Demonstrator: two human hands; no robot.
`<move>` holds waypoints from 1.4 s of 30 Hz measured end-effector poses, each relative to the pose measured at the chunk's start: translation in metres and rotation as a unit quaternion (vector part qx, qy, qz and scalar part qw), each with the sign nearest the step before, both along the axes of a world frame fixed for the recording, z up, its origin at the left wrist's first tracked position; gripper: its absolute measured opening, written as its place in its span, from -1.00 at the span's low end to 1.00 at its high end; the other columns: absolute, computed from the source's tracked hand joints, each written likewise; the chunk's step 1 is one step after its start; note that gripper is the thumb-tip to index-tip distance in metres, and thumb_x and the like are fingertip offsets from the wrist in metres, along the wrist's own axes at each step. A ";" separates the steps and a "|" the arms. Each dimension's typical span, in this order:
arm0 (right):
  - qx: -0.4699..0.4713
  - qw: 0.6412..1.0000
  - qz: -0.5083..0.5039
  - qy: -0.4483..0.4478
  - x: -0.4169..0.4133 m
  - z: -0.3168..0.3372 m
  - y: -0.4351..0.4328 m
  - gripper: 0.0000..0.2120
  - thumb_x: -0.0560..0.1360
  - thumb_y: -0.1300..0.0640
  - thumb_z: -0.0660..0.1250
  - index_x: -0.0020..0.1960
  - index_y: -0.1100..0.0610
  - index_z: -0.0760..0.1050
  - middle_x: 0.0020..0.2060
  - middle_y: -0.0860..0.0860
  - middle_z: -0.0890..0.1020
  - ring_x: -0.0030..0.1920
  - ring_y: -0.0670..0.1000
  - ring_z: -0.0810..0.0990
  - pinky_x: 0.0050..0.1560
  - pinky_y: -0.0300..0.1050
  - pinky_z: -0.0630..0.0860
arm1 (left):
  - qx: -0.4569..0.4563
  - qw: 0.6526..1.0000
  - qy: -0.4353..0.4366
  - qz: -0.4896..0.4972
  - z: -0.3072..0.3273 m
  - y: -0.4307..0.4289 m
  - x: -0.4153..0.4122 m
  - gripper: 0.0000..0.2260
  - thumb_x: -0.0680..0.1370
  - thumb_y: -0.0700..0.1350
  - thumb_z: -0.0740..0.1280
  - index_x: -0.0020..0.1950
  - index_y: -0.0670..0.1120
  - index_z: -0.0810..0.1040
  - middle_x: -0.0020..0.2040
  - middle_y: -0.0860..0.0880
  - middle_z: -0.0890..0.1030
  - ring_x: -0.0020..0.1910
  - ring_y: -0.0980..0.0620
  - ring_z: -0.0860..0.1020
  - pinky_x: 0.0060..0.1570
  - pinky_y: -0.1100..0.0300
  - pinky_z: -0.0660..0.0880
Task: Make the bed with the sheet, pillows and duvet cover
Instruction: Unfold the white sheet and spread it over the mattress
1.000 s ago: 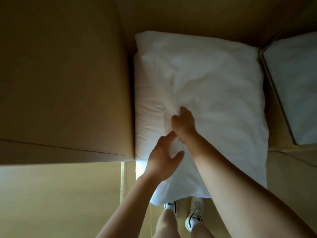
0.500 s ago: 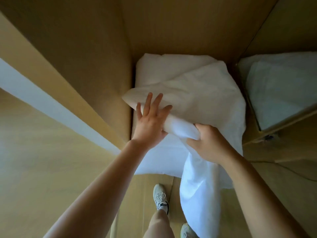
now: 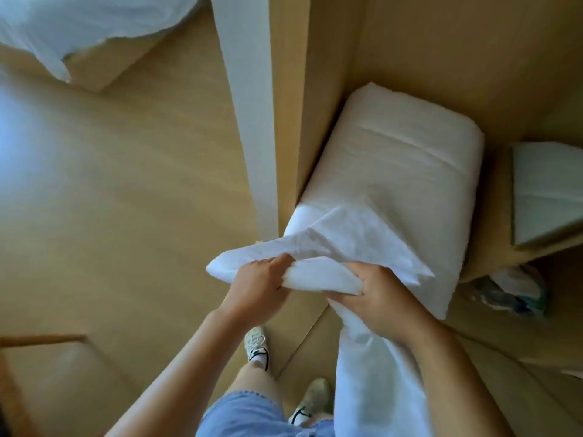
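A folded white sheet [image 3: 344, 238] hangs from both my hands in front of a wooden shelf. My left hand [image 3: 258, 285] grips its left end, fingers curled round the cloth. At the right end, my right hand [image 3: 381, 298] grips a bunched fold, and the rest of the cloth trails down past my right leg. Behind the sheet a cream folded bedding bundle [image 3: 407, 165] lies on the wooden shelf [image 3: 492, 272]. The bed with white bedding [image 3: 72, 23] shows at the top left.
A wooden cabinet side [image 3: 287, 105] stands left of the shelf, next to a white wall strip [image 3: 249, 99]. Another folded white item [image 3: 542, 190] sits at the right, with a crumpled plastic bag [image 3: 508, 291] below it. My feet [image 3: 257, 345] are on the wooden floor [image 3: 120, 197].
The sheet has come off the cream bundle toward me. My left hand went from flat on the cloth to gripping it. The view has swung left, showing floor and bed.
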State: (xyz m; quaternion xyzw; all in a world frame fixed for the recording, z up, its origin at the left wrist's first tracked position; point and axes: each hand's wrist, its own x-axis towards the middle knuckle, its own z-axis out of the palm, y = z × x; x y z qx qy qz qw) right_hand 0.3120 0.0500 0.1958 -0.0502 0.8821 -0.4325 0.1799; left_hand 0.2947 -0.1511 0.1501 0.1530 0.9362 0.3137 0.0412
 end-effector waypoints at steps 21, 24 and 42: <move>0.017 0.973 0.229 -0.032 -0.176 -0.050 -0.386 -0.88 0.35 -0.27 0.31 -0.14 -0.31 0.47 -0.29 -0.31 0.59 -0.27 -0.26 0.54 -0.34 -0.38 0.39 | -0.131 0.960 -0.056 0.242 -0.029 -0.401 -0.084 -0.71 0.46 -0.12 0.29 0.16 0.03 0.56 0.09 0.08 0.61 0.15 -0.01 0.50 0.23 0.18 0.17; 0.008 0.972 0.231 -0.033 -0.216 -0.059 -0.414 -0.90 0.44 -0.08 0.39 -0.12 -0.08 0.54 -0.30 -0.15 0.61 -0.28 -0.17 0.54 -0.31 -0.27 0.40 | -0.101 0.956 -0.089 0.260 -0.032 -0.425 -0.121 -0.77 0.46 -0.14 0.28 0.09 0.02 0.59 0.00 0.06 0.64 0.07 -0.05 0.54 0.09 0.17 0.27; -0.021 0.980 0.196 -0.033 -0.645 -0.053 -0.530 -0.94 0.46 0.05 0.41 -0.17 -0.06 0.54 -0.32 -0.13 0.60 -0.32 -0.17 0.50 -0.36 -0.36 0.33 | -0.045 0.923 -0.169 0.343 -0.028 -0.506 -0.523 -0.90 0.49 -0.12 0.22 -0.24 -0.03 0.40 -0.25 0.04 0.51 -0.17 -0.09 0.46 -0.22 0.08 0.32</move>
